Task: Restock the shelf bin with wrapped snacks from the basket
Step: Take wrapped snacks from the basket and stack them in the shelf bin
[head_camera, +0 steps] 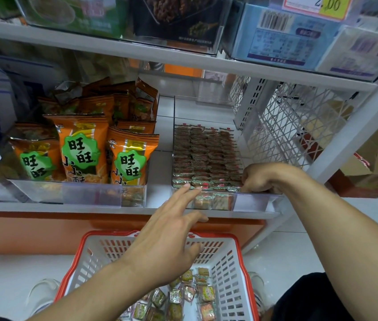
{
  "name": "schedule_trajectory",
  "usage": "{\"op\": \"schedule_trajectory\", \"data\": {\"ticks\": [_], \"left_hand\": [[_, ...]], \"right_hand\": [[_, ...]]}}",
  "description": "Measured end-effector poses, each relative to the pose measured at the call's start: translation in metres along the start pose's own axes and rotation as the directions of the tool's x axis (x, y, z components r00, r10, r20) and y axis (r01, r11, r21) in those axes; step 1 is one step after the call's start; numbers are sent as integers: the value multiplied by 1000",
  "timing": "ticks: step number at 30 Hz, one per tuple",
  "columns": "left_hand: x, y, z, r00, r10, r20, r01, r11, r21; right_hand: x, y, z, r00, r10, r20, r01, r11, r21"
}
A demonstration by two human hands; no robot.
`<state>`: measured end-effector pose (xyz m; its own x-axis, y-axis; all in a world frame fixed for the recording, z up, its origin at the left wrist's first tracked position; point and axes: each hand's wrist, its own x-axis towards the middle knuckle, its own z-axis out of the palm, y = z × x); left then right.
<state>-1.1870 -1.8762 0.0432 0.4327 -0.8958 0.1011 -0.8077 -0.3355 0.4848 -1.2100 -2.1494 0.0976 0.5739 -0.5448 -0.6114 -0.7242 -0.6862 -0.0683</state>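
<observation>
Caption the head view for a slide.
Both hands reach the clear shelf bin of wrapped snacks above the basket.

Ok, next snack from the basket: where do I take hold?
Take the yellow-faced snack lying flat near the basket's right wall. Come straight down from above and pinch its two side edges; the wall blocks a sideways approach. Left hand is open above it.

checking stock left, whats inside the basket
Loose wrapped snacks lie scattered on the floor of the basket, toward its near end. The left hand and forearm cover part of the inside, and the frame edge cuts off the nearest part.
</observation>
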Motion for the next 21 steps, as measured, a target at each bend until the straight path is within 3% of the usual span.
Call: {"op": "schedule_trajectory", "data": {"ticks": [11,16,21], "left_hand": [[-1,0,1,1000,-6,5,6,1000,-18],[-1,0,1,1000,-9,6,9,1000,-11],[0,0,1,1000,-5,9,5,1000,-11]], "right_hand": [[-9,-13,7,992,-21,-127,2,989,-150],[-8,-8,6,994,-28,-108,14,992,-129],[-7,-5,2,999,-30,28,31,999,-30]]}}
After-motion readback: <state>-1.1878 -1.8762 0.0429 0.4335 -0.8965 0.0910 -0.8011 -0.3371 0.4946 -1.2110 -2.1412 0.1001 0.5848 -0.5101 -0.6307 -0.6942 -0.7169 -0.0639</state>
